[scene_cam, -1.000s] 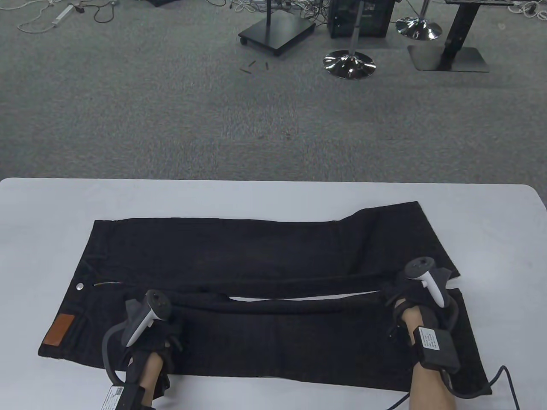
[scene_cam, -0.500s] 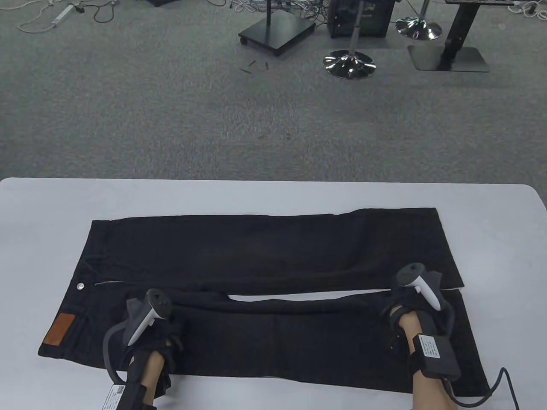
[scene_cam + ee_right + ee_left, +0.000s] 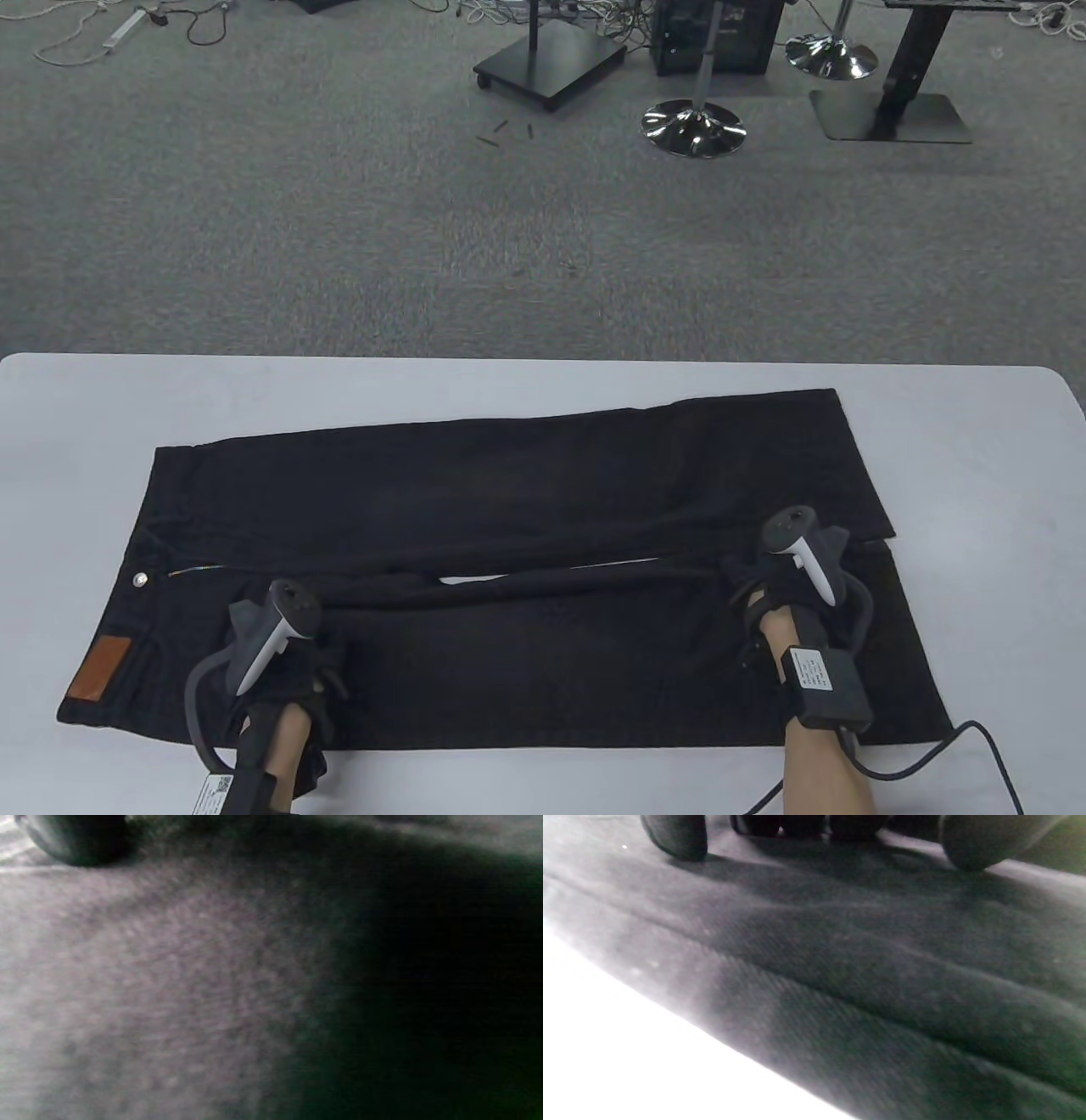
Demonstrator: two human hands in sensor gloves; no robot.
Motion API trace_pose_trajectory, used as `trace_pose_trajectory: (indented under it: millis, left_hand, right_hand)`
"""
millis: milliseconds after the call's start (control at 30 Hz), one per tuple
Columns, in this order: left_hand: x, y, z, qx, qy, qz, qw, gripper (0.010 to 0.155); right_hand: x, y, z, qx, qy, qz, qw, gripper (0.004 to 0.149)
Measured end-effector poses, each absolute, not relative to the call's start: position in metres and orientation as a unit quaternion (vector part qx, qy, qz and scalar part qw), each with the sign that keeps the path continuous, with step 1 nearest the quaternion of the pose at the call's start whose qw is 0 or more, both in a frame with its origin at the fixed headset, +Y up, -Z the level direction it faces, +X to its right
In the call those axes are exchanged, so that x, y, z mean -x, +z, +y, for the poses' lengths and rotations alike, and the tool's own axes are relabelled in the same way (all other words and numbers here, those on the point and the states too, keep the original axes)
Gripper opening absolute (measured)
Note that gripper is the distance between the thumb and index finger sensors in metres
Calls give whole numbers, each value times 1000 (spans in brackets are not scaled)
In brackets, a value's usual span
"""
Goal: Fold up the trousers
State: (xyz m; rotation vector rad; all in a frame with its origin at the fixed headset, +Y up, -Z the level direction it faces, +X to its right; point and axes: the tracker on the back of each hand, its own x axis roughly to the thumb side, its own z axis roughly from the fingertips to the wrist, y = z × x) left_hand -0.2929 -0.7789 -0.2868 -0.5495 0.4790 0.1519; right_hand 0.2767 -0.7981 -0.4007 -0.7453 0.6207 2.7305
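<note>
Black trousers (image 3: pixel 509 492) lie flat across the white table (image 3: pixel 509 390), waist at the left and both legs running right. The waist has a brown patch (image 3: pixel 99 668) and a metal button (image 3: pixel 139 579). My left hand (image 3: pixel 331 624) rests on the near leg by the crotch. In the left wrist view its fingertips (image 3: pixel 678 840) press down on the cloth (image 3: pixel 882 984), spread apart. My right hand (image 3: pixel 751 586) rests on the near leg's inner edge close to the hem. The right wrist view shows one fingertip (image 3: pixel 76 840) on dark cloth (image 3: pixel 169 984). A thin strip of table shows between the legs.
Bare table lies left, right and behind the trousers. The far table edge (image 3: pixel 543 361) drops to grey carpet with stand bases (image 3: pixel 694 127) well beyond. A cable (image 3: pixel 976 747) trails from my right wrist over the table's near right.
Both hands have slid left and the trousers went with them. The waist now sits further left, and the gap between the legs has narrowed.
</note>
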Motion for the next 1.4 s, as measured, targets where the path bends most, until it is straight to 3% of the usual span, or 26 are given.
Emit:
trace_pose_trajectory:
  millis: [300,467,633,867,1067,1400]
  left_hand:
    - [285,-288,-769,239,74,197,948,81]
    - [254,-288,-752,210,77,124,967,81]
    - [217,-284,-734,183,120,21,975,81]
    - [171,-277,-728,224,163,-117,954,84]
    - [153,-268,-754,264,157,-178,935,85]
    - [153,-265,-781,280,86,-175,940,88]
  right_hand:
    - [-271,-389,-789,247,947,183,97,75]
    - [-245,-378,-777,173,968,143,116,70]
    - [-210,-369,-759,80,976,146,143,69]
    - [-150,-336,-734,-67,977,141,144,67]
    - [-117,-311,-750,-149,954,202,165,68]
    - [-95,-295,-787,-203,934,266,123,74]
